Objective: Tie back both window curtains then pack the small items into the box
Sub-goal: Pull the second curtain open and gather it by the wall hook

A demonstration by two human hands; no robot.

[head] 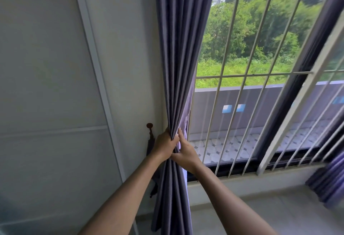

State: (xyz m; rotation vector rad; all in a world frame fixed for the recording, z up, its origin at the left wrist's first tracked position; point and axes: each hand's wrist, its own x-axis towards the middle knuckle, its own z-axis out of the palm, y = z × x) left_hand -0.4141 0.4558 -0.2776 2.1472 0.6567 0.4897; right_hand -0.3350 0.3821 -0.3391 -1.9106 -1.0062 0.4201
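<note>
A purple-grey left curtain (178,52) hangs at the window's left side, bunched into narrow pleats at waist height. My left hand (164,145) grips the bunch from its left side. My right hand (186,153) clasps the same bunch from the right, thumb against the folds. A dark tie-back (150,145) hangs from a round brown wall hook (149,125) just left of my hands, partly hidden behind my left wrist. The right curtain (329,180) shows only as a lower corner at the far right edge. No box or small items are in view.
The window has white vertical bars (230,78) and a dark sill (242,167), with a pale ledge below. A white panelled wall (55,85) fills the left side. Trees and a tiled balcony lie outside.
</note>
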